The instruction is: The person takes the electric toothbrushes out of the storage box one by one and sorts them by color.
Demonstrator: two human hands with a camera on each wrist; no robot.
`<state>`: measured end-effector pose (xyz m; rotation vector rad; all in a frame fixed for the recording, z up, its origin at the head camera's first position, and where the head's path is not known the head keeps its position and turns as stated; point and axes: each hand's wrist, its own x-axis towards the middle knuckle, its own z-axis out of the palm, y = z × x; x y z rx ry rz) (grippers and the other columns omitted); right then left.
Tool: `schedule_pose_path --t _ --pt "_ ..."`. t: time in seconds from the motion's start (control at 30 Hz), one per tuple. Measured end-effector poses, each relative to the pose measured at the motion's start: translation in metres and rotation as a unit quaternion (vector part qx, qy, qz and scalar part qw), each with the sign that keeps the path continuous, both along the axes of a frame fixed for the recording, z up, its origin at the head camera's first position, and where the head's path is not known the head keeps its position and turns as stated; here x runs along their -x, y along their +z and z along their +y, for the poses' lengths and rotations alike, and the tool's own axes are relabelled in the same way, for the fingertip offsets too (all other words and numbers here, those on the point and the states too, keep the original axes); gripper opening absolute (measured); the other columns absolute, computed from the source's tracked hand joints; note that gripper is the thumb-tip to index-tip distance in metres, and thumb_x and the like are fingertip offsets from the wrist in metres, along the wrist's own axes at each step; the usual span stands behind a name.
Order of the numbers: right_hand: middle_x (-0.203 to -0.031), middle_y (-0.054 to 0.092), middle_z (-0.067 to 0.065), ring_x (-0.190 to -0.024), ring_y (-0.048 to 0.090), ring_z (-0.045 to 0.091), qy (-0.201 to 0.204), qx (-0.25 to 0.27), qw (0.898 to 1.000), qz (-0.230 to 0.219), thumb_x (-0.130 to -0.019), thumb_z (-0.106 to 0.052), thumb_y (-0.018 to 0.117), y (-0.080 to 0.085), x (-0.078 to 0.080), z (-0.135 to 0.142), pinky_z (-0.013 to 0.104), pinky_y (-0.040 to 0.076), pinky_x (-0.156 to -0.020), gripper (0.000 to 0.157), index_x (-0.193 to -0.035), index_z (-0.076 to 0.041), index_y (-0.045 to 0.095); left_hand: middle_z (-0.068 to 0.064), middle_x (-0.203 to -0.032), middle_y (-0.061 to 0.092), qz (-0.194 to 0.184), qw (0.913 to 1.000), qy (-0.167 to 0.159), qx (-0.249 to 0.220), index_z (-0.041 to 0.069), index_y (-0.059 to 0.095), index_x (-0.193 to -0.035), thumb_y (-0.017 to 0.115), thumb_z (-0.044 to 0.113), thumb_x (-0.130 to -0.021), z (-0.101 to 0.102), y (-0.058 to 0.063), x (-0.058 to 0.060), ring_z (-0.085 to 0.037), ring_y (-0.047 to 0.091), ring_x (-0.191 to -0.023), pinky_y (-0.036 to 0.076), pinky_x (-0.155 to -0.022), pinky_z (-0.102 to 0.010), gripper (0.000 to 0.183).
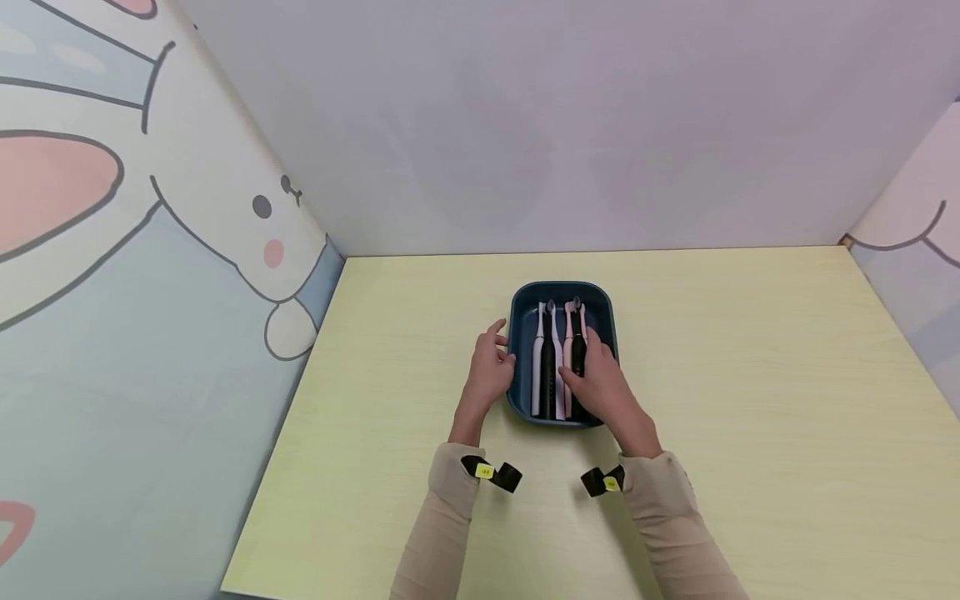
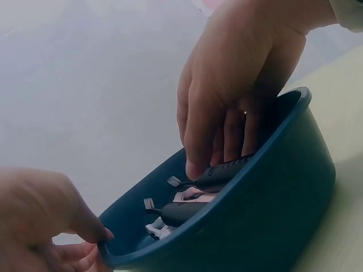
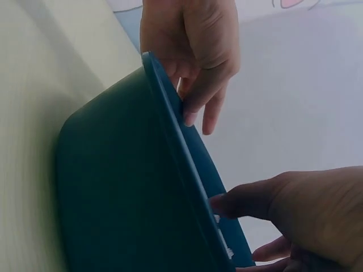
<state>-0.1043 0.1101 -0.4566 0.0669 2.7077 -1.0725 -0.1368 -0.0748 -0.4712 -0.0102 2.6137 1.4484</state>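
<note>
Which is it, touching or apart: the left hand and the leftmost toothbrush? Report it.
Apart. The head view shows a bare strip of the dark blue container between the left hand and the leftmost toothbrush.

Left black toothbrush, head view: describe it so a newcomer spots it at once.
On the pale yellow table stands a dark blue tray holding a side-by-side row of toothbrushes. Yours is the black toothbrush second from the left. White brushes flank it on both sides, whereas the other black one lies further right, among pink ones.
</note>
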Motion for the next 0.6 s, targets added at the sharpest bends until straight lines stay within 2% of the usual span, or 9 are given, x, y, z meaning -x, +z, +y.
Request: schedule_pose_path --t 0.3,0.6 --pt "-0.140 0.035 0.035 -0.124 0.044 0.046 -0.005 -0.024 1.000 0.009 -0.092 -0.017 0.059 0.0010 0.0016 -0.0030 0.055 0.038 -0.102 0.075 -0.148 0.007 0.015 -0.014 -0.118 0.049 -0.002 1.0000 0.000 0.000 0.007 0.042 -0.143 0.053 0.001 -0.092 0.0010 0.0006 0.0003 -0.021 0.055 -0.090 0.048 -0.083 -0.036 0.053" --pt "-0.141 0.035 0.035 -0.125 0.044 0.045 -0.010 -0.040 0.999 -0.003 -0.094 -0.018 0.056 -0.0024 0.0046 -0.0061 0.054 0.038 -0.102 0.069 -0.146 0.009 0.020 -0.015 -0.117 0.049 0.003 1.0000 -0.002 -0.004 0.006 0.043 -0.142 0.053 -0.001 -0.091 0.0012 0.0018 -0.0010 -0.020 0.055 -0.089 0.048 -0.081 -0.035 0.052"
